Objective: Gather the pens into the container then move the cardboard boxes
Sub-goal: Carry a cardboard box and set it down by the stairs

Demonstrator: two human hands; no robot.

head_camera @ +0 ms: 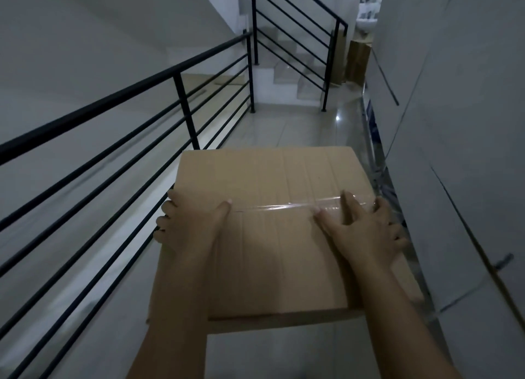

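A brown cardboard box [272, 185], sealed across the top with clear tape, is carried in front of me above the tiled landing floor. My left hand [190, 222] grips its left edge, thumb on top and fingers curled down the side. My right hand [366, 225] grips the right edge, thumb and forefinger spread over the tape and the other fingers wrapped round the side. No pens or container are in view.
A black metal railing [119, 117] runs along the left over the stairwell. A grey wall [460, 123] closes the right side. Ahead, stairs [287, 74] rise behind a second railing, and more cardboard boxes [358, 60] stand at the far end of the corridor.
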